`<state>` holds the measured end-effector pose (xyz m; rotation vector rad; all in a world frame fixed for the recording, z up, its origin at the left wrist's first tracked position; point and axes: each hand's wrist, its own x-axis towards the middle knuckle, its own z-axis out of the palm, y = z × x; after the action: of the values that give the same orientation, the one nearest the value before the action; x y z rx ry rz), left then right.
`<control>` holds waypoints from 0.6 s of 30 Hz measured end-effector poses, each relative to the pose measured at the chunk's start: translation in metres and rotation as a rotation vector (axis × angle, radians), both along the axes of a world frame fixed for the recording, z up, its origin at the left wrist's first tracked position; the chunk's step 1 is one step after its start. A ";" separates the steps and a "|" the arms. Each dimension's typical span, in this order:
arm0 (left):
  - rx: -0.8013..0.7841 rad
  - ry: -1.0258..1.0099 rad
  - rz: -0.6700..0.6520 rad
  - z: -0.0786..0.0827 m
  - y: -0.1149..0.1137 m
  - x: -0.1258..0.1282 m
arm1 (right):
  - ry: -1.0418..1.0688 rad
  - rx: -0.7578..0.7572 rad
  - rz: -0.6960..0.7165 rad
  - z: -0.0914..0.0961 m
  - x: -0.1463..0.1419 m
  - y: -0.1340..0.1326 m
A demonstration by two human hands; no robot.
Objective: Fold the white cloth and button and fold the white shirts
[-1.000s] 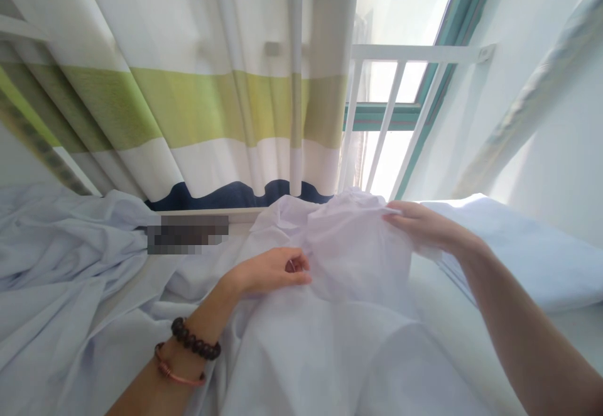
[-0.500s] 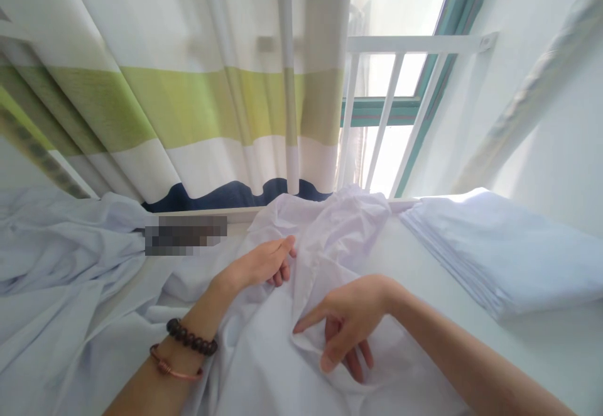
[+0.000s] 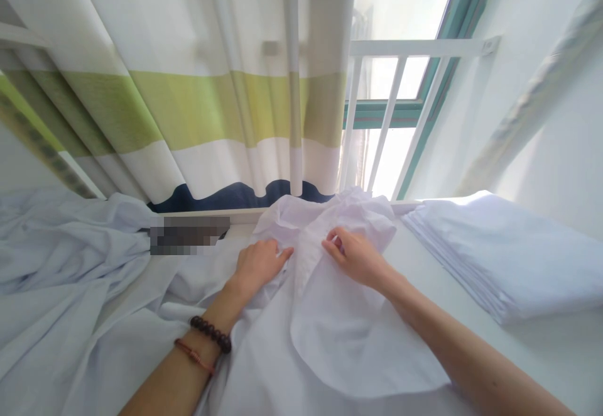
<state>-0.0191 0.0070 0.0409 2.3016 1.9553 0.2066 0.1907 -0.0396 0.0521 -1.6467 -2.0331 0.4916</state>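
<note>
The right hand (image 3: 354, 256) now sits nearer the surface's (image 3: 556, 350) far edge, the white cloth (image 3: 353, 347) apparently flatter; its and the left hand's (image 3: 259, 263) finger grip cannot be told.

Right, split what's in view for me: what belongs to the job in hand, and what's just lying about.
In the job, it seems:
middle white cloth, in front of the person
left hand, at the cloth
right hand, at the cloth

Lying about, apparently:
folded white cloth, right
rumpled white cloth, left
pixelated dark item, too obscured to identify
</note>
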 end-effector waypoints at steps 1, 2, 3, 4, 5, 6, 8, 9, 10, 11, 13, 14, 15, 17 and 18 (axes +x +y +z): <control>-0.004 0.014 -0.014 -0.003 0.001 0.000 | -0.064 -0.018 -0.018 -0.008 -0.001 0.003; -0.010 0.015 -0.034 -0.004 0.001 -0.001 | -0.117 -0.040 -0.018 -0.014 -0.002 0.006; -0.037 0.007 -0.064 -0.004 0.000 -0.002 | -0.159 -0.067 -0.011 -0.017 -0.002 0.008; -0.091 -0.008 -0.102 -0.002 -0.001 -0.003 | -0.191 -0.089 -0.003 -0.018 -0.002 0.009; -0.162 -0.025 -0.144 0.002 -0.002 -0.005 | -0.218 -0.124 0.013 -0.016 -0.001 0.008; -0.238 -0.038 -0.186 0.006 -0.004 -0.007 | -0.243 -0.190 0.039 -0.012 0.001 0.007; -0.398 -0.041 -0.260 0.016 -0.011 -0.011 | -0.282 -0.431 0.128 0.000 0.006 0.002; -0.488 -0.033 -0.286 0.022 -0.015 -0.012 | -0.290 -0.575 0.187 0.007 0.009 -0.001; -0.569 -0.031 -0.302 0.027 -0.018 -0.012 | -0.287 -0.698 0.244 0.014 0.014 -0.005; -0.630 -0.037 -0.304 0.031 -0.022 -0.011 | -0.276 -0.777 0.287 0.020 0.018 -0.009; -0.673 -0.102 -0.248 0.036 -0.025 -0.009 | -0.248 -0.778 0.291 0.029 0.028 -0.013; -0.663 -0.160 -0.194 0.036 -0.025 -0.007 | -0.238 -0.718 0.250 0.032 0.033 -0.013; -0.631 -0.223 -0.139 0.034 -0.023 -0.006 | -0.228 -0.644 0.180 0.033 0.037 -0.012; -0.520 -0.302 -0.059 0.027 -0.016 -0.005 | -0.197 -0.503 -0.019 0.029 0.046 -0.004; -0.415 -0.303 -0.038 0.021 -0.011 -0.005 | -0.177 -0.447 -0.118 0.024 0.050 0.002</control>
<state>-0.0244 -0.0036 0.0620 1.9136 1.6242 0.1225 0.2409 -0.0381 0.0761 -2.1240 -2.0347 0.8303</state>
